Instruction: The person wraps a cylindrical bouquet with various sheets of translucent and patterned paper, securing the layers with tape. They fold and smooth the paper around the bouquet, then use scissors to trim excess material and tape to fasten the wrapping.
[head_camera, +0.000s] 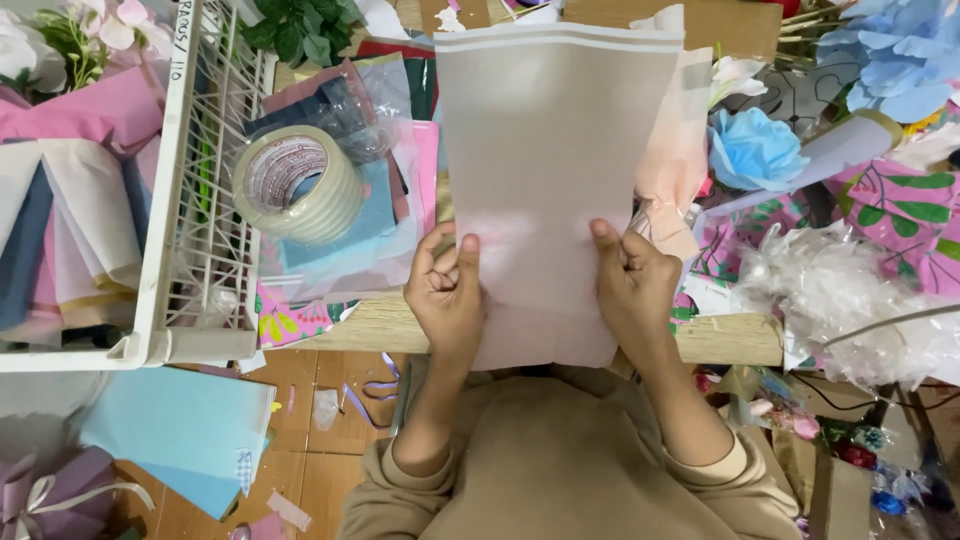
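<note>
While held over the counter (730, 340), a sheet (550, 170) is pinched at its lower edge. It is gripped by both hands: left (445, 290), right (632, 285). Tape roll (298, 185) lies nearby.

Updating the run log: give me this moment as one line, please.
left hand: grips sheet's left edge | right hand: grips right edge | translucent wrapping sheet: held flat over table | tape roll: left, untouched

Holding up a pale grey translucent sheet (556, 170) over the table (730, 338), left hand (445, 290) pinching its left edge, right hand (632, 282) gripping the right edge, thumbs pressing on the front. Sitting just left: a tape roll (297, 184) beside a white wire basket (190, 250). Blue paper flower (752, 150) lying off right.
</note>
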